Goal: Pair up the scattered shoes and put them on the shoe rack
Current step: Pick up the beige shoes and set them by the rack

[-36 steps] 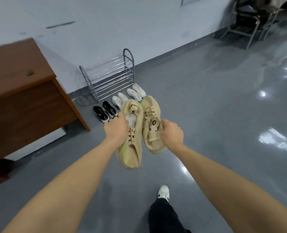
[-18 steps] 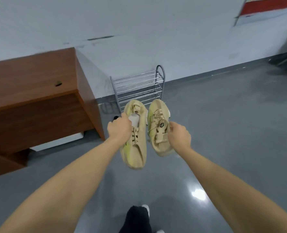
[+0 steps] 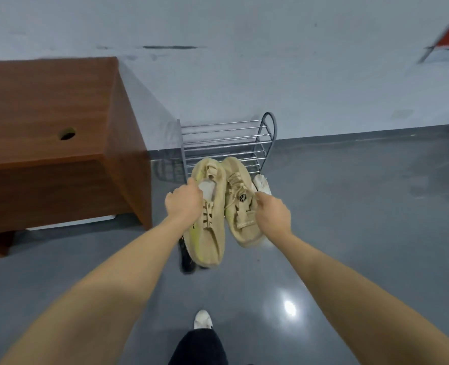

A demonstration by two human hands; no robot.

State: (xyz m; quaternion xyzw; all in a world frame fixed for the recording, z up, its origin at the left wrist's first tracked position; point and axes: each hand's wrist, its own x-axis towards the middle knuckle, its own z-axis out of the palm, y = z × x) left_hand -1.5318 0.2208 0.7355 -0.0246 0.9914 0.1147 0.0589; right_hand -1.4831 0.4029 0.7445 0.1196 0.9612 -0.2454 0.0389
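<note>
Brown wooden bench (image 3: 60, 143) at left against wall. Metal shoe rack (image 3: 226, 143) ahead of you, beside bench, tiers bare. Your left hand (image 3: 183, 204) grips left beige shoe (image 3: 210, 233) at collar, fingers curled round it. Your right hand (image 3: 273, 214) grips right beige shoe (image 3: 240, 206) the same way. Both shoes in air, side by side, before rack. Black shoe (image 3: 186, 259) and white shoe (image 3: 262, 184) on floor, mostly hidden behind them.

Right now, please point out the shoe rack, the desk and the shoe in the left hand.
shoe rack (image 3: 223, 139), head view, on its upper metal bars.
desk (image 3: 41, 106), head view, on its brown top.
shoe in the left hand (image 3: 212, 233), head view, on its beige toe part.
</note>
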